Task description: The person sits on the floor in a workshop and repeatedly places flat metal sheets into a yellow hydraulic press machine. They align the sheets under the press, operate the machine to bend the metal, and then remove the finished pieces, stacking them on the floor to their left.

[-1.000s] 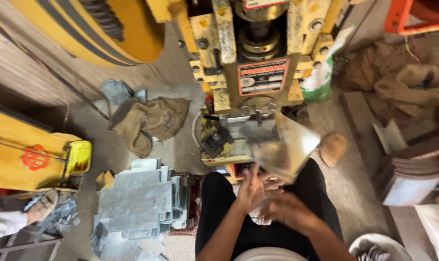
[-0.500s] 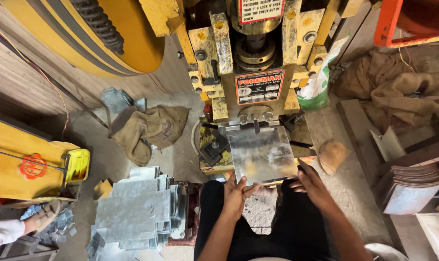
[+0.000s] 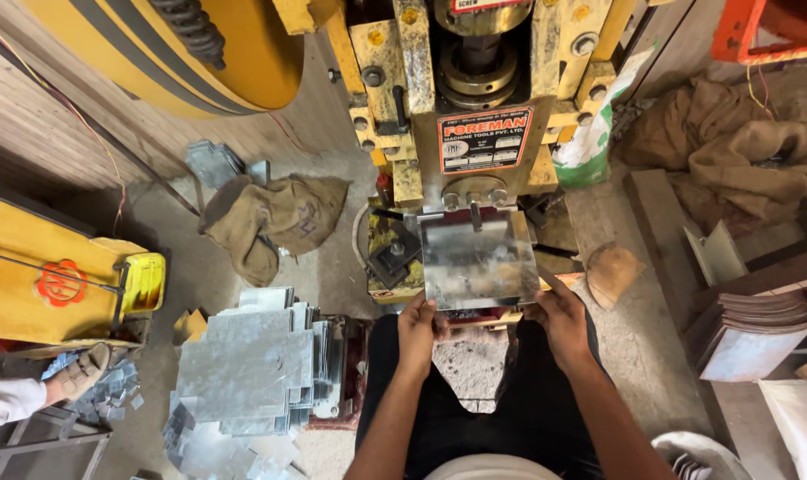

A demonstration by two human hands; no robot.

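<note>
Two things dominate: the yellow press (image 3: 474, 107) and our stack of cut sheets (image 3: 252, 373) on the floor. We hold the metal sheet (image 3: 477, 260) on its bed, left hand (image 3: 421, 327) and right hand (image 3: 562, 318) pinching its near corners.

Silver-grey metal sheet (image 3: 479, 258), yellow press (image 3: 439, 71) with a red-and-white label, brown sack (image 3: 274, 218).

We see a dusty concrete floor (image 3: 332, 267) carrying a stack of cut metal sheets (image 3: 252, 364) toward its near left edge, a crumpled burlap sack (image 3: 274, 218) behind it, and loose offcuts (image 3: 216, 453) scattered at the stack's foot.
</note>
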